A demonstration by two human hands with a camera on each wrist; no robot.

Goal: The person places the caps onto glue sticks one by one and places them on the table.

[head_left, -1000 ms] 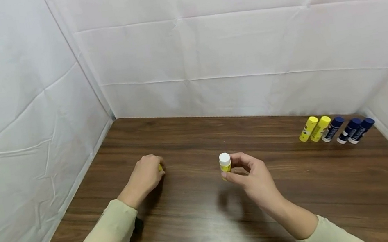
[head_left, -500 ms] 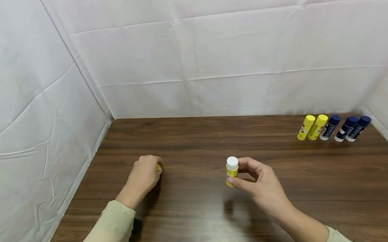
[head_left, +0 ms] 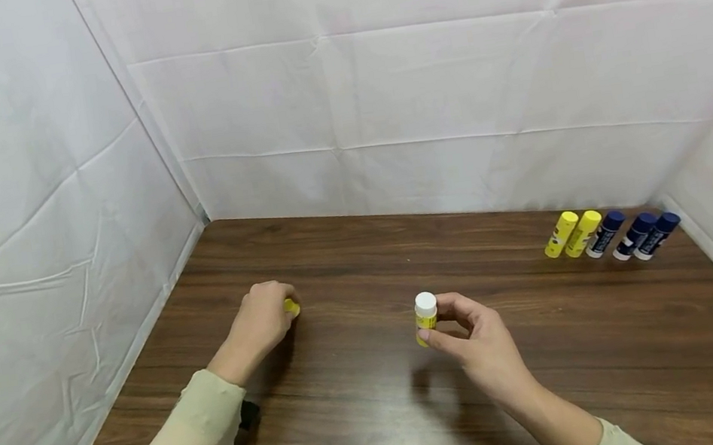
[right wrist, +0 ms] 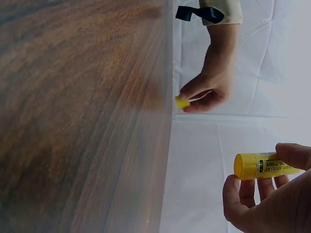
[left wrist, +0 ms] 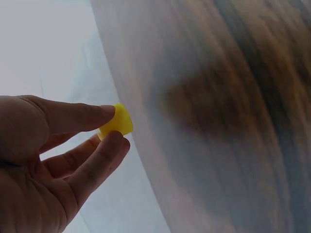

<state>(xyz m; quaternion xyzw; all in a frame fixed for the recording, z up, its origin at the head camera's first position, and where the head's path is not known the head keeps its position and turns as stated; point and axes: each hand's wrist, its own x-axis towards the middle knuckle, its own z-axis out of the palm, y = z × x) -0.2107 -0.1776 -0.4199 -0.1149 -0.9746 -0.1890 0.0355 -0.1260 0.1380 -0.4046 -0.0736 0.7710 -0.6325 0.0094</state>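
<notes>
My left hand [head_left: 256, 326] pinches a small yellow cap [left wrist: 119, 120] between thumb and fingertips, low over the left part of the table. The right wrist view shows this cap close above the tabletop. Right of it, my right hand [head_left: 486, 347] grips a yellow glue stick [head_left: 426, 323] between thumb and fingers. The glue stick is nearly upright, its white end on top and its yellow base downward, held above the table. Part of its body is hidden by the right thumb. The cap and the glue stick are well apart.
On the dark wooden table [head_left: 368, 403], two yellow glue sticks [head_left: 572, 234] and several blue-capped glue sticks [head_left: 634, 237] stand in a row at the far right. White cloth walls [head_left: 339, 96] enclose the table at the back and both sides.
My right hand has shifted slightly right and towards me with the glue stick, then stayed nearly still. The left hand keeps its place with the cap, a little more of which shows now.
</notes>
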